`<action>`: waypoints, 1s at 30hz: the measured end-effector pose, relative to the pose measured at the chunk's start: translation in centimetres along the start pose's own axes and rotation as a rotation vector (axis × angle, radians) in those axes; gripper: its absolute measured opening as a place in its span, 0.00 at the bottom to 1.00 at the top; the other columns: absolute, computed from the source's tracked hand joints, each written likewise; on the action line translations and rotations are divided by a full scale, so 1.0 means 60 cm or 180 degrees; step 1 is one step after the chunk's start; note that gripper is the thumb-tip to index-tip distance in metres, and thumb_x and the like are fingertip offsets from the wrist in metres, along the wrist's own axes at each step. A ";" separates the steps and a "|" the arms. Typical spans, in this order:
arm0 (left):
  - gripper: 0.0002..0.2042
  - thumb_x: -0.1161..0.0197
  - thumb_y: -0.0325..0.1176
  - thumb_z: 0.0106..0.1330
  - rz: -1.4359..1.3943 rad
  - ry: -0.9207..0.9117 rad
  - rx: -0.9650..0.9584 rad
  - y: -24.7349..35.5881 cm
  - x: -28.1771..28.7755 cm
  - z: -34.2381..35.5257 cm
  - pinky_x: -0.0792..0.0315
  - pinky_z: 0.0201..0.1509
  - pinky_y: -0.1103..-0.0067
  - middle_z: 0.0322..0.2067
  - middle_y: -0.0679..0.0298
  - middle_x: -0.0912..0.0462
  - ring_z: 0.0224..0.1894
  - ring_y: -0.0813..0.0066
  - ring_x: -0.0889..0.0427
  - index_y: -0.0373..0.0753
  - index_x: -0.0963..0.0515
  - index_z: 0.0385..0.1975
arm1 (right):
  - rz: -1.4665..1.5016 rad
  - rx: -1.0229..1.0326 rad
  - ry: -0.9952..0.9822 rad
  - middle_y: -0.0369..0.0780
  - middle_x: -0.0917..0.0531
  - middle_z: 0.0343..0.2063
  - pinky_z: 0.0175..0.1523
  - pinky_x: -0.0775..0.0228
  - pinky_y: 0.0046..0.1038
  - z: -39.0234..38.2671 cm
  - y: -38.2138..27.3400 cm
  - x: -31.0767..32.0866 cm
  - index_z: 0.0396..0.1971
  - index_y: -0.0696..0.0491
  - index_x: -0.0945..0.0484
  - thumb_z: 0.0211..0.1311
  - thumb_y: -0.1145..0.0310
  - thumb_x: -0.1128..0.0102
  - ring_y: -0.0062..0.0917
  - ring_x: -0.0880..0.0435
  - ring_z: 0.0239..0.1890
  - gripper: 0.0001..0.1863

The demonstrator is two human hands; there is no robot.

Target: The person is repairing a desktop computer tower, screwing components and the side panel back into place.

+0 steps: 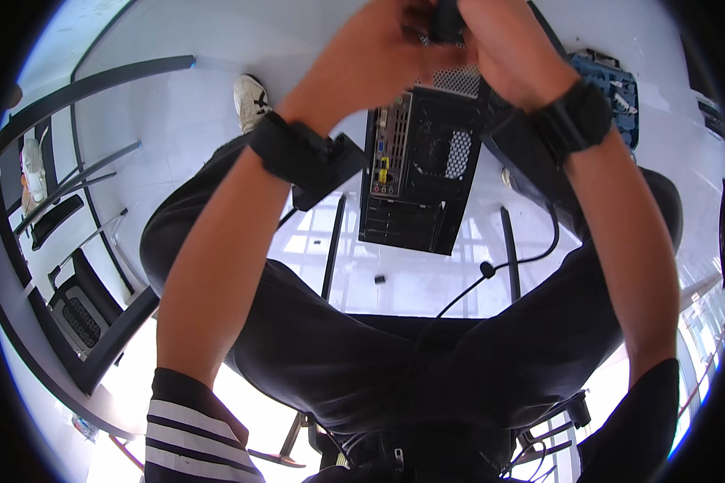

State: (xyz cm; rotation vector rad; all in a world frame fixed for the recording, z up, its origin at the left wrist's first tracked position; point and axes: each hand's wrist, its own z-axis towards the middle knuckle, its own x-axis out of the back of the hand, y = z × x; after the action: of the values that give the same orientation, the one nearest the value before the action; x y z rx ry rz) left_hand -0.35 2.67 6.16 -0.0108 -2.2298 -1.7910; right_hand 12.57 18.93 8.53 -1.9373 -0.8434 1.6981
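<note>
A black computer case [411,217] stands in front of me, its rear ports and perforated vents facing up toward the camera. At its upper end, my left hand [379,52] has its fingers curled beside a dark object [447,20], partly blurred and cut off by the top edge. My right hand [507,56] is closed around that same dark object, its fingertips hidden. I cannot make out whether my left fingers grip it or only touch it. Both wrists wear black strapped devices, and a cable hangs from the right side.
A blue tool case [624,105] lies open at the upper right. My white shoe [250,101] is at the upper left, and my legs flank the computer case. Dark metal table frames [113,68] and black chairs [89,310] are on the left. A small black piece [380,279] lies on the floor.
</note>
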 end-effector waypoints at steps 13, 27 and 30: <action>0.07 0.40 0.32 0.67 -0.0440 0.0212 0.1011 -0.006 0.032 -0.011 0.23 0.36 0.77 0.43 0.57 0.11 0.37 0.70 0.13 0.38 0.23 0.42 | -0.6882 0.1930 0.1981 0.41 0.15 0.49 0.52 0.29 0.34 -0.081 0.093 0.147 0.49 0.52 0.18 0.76 0.56 0.41 0.29 0.19 0.47 0.16; 0.07 0.40 0.30 0.67 -0.0310 0.0448 0.1337 -0.035 0.034 -0.035 0.19 0.41 0.75 0.43 0.56 0.11 0.38 0.69 0.11 0.36 0.21 0.40 | -0.5782 0.0479 0.1385 0.54 0.26 0.62 0.74 0.42 0.41 -0.134 0.078 0.106 0.59 0.62 0.24 0.77 0.59 0.50 0.47 0.33 0.70 0.23; 0.07 0.41 0.30 0.67 -0.0275 0.0444 0.1342 -0.040 0.033 -0.035 0.19 0.42 0.75 0.43 0.56 0.11 0.38 0.69 0.11 0.36 0.20 0.41 | -0.5512 0.0362 0.1463 0.56 0.28 0.64 0.74 0.42 0.41 -0.129 0.073 0.111 0.58 0.63 0.24 0.76 0.58 0.49 0.48 0.34 0.70 0.24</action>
State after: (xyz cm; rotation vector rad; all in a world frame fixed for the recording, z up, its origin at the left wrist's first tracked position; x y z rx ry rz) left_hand -2.24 -0.21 4.70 0.2895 -2.4862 -1.2801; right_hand 21.34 20.87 2.02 -0.7112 -1.4377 0.2138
